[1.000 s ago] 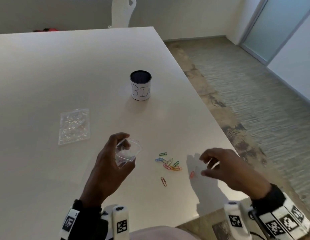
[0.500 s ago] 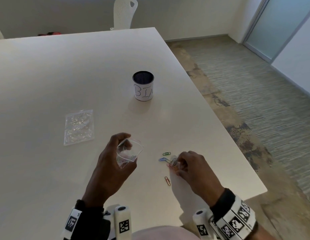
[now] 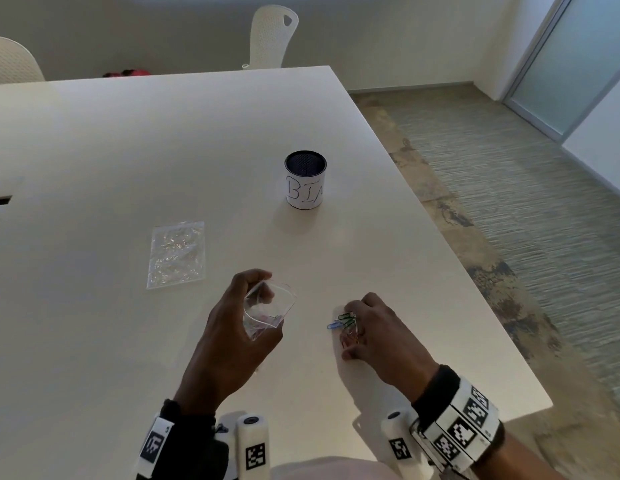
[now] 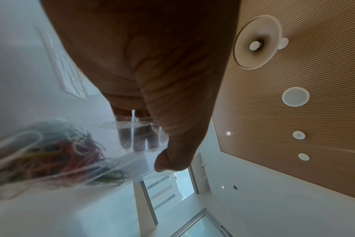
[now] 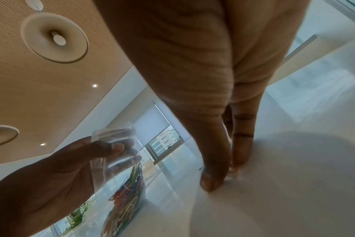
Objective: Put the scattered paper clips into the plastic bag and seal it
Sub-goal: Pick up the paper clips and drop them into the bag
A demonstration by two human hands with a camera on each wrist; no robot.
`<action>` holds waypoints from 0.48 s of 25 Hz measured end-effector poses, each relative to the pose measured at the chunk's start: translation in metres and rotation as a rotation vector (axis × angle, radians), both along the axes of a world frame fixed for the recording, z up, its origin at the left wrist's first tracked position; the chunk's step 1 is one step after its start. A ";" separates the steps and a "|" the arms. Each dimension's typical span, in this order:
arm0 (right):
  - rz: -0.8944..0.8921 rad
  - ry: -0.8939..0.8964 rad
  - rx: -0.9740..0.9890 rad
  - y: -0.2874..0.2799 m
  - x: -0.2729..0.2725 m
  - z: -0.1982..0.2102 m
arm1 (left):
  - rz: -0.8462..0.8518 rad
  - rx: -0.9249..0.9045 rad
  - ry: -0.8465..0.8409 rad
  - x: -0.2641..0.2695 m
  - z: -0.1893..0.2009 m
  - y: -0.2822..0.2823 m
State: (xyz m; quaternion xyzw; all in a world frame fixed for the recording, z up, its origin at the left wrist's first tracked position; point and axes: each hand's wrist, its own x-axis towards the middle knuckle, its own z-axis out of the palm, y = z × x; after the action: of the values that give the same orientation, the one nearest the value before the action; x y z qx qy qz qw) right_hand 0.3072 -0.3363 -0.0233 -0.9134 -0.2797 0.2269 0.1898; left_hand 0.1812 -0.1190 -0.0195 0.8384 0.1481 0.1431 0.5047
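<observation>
My left hand [image 3: 263, 306] holds a small clear plastic bag [image 3: 282, 299] upright just above the white table, thumb and fingers pinching its mouth apart. Several coloured paper clips lie in the bag's bottom [image 4: 51, 152], also seen in the right wrist view [image 5: 128, 197]. To its right, my right hand [image 3: 352, 332] rests on the table with fingers and thumb curled round a bunch of loose paper clips [image 3: 339, 322]. Green and blue ones stick out at the left. The rest are hidden under the fingers [image 5: 241, 154].
A second clear bag [image 3: 176, 254] lies flat to the left behind my left hand. A dark tin labelled "BIN" [image 3: 305, 180] stands further back. The table's right edge [image 3: 492, 327] runs close past my right hand. White chairs [image 3: 272, 36] stand beyond the table.
My right hand came in from near the table's right edge onto the scattered clips and drew them into one bunch under its fingers. The left hand kept holding the bag.
</observation>
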 end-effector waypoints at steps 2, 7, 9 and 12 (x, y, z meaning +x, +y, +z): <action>0.018 -0.025 0.016 0.003 0.006 -0.001 | 0.000 0.003 0.008 0.000 0.000 0.001; 0.130 -0.103 0.043 0.010 0.009 -0.004 | 0.000 0.011 0.011 -0.002 0.001 0.002; 0.168 -0.163 0.060 0.013 0.007 -0.005 | 0.001 0.011 0.010 -0.001 0.001 0.002; 0.217 -0.208 0.017 0.018 0.006 -0.005 | -0.002 0.016 0.011 -0.001 0.001 0.002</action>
State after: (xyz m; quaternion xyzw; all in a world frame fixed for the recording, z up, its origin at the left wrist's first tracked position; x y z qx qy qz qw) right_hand 0.3129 -0.3181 -0.0282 -0.8948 -0.3969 0.1476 0.1417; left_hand 0.1804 -0.1170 -0.0189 0.8432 0.1489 0.1391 0.4975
